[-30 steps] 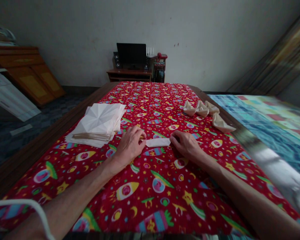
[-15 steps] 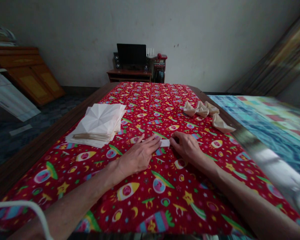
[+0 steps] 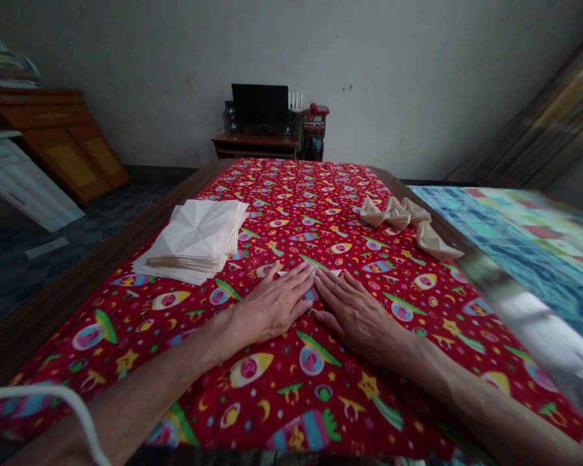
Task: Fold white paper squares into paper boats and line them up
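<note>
Your right hand [image 3: 357, 314] has gone from pinching the paper strip's end to lying flat; your left hand [image 3: 274, 304] stayed flat. Both released, palms down, fingertips meeting over the paper strip [image 3: 337, 272], frame centre, mostly hidden. Press evenly along the crease, slide outward, don't drag: soft red cloth [image 3: 315, 188] on the desk [image 3: 90, 275] may give or ruck. Paper stack [image 3: 194, 233] left of centre, four folded papers [image 3: 432, 241] right, both clear of fingers. White cable [image 3: 29, 391], lower left, crosses your left forearm; could snag.
</note>
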The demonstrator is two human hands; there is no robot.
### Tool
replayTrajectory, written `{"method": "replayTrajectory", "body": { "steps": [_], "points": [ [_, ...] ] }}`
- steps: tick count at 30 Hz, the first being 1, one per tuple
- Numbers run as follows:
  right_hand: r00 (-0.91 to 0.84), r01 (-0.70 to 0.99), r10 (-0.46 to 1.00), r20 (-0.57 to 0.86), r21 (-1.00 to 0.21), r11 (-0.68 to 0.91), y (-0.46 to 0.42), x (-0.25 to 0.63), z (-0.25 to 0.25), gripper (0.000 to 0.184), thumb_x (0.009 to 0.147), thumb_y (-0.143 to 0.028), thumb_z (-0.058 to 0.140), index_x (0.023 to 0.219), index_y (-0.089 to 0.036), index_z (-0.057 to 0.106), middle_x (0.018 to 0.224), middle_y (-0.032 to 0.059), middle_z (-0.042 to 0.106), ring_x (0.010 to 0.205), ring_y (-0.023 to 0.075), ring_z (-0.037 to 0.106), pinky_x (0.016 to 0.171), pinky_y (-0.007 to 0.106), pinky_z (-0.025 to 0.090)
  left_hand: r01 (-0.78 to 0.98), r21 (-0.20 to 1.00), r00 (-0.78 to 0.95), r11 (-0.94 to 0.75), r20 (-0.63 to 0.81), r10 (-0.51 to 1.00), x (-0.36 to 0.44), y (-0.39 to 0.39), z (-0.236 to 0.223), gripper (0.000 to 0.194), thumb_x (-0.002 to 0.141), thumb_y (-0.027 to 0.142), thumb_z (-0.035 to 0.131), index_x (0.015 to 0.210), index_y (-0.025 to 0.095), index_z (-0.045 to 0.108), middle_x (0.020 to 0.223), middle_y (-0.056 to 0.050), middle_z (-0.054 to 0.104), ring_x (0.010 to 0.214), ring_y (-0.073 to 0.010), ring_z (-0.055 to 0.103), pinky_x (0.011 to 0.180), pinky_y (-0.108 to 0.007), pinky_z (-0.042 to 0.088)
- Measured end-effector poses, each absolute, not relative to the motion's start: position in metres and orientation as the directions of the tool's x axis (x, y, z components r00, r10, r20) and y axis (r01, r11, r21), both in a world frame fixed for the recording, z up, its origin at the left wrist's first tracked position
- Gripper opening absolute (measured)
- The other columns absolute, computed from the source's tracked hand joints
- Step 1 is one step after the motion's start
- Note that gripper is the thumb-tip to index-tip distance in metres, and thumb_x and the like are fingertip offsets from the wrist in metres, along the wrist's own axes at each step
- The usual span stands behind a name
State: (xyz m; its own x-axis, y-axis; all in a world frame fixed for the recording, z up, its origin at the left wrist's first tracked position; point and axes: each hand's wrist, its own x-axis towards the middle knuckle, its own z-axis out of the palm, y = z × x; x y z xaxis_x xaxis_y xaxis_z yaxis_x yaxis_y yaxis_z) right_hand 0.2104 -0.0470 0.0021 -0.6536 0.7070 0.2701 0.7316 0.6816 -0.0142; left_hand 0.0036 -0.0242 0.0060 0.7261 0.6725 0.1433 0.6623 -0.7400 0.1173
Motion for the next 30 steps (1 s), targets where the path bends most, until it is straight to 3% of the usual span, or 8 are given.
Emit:
{"method": "replayTrajectory", "body": {
  "steps": [12,19,25,30],
  "points": [
    [-0.665,0.740,0.715,0.218,0.063,0.669,-0.049,0.227,0.009,0.046,0.097,-0.034,0.032,0.134,-0.010,0.046,0.139,0.0124,0.045,0.130,0.0255,0.039,0.108,0.047,0.031,0.674,0.033,0.719,-0.738,0.204,0.665,-0.016,-0.024,0.008,0.039,0.098,0.035,0.030,0.132,0.024,0.046,0.141,-0.002,0.044,0.133,-0.0168,0.037,0.113,-0.041,0.017],
    [-0.663,0.742,0.700,0.264,0.106,0.662,-0.050,0.235,0.003,0.044,0.097,-0.032,0.032,0.133,-0.009,0.047,0.139,0.0132,0.046,0.130,0.0241,0.039,0.108,0.044,0.033,0.688,0.006,0.705,-0.726,0.230,0.671,-0.028,-0.027,0.007,0.039,0.097,0.031,0.034,0.133,0.023,0.045,0.140,-0.003,0.046,0.132,-0.0169,0.038,0.113,-0.041,0.018],
    [-0.678,0.723,0.680,0.278,0.081,0.687,-0.049,0.216,0.010,0.041,0.097,-0.031,0.032,0.126,-0.010,0.052,0.131,0.0149,0.053,0.122,0.0268,0.048,0.103,0.051,0.035,0.699,-0.003,0.698,-0.715,0.221,0.682,-0.028,-0.029,0.007,0.038,0.096,0.028,0.037,0.132,0.020,0.046,0.139,-0.004,0.047,0.132,-0.0184,0.039,0.112,-0.044,0.022],
    [-0.750,0.633,0.594,0.291,0.058,0.772,-0.041,0.197,0.008,0.042,0.096,-0.034,0.034,0.127,-0.011,0.050,0.132,0.0140,0.052,0.123,0.0245,0.047,0.106,0.048,0.034,0.703,-0.015,0.695,-0.711,0.227,0.682,-0.027,-0.029,0.006,0.039,0.094,0.025,0.039,0.132,0.019,0.046,0.139,-0.005,0.046,0.131,-0.0198,0.040,0.110,-0.045,0.026]
  ]
}}
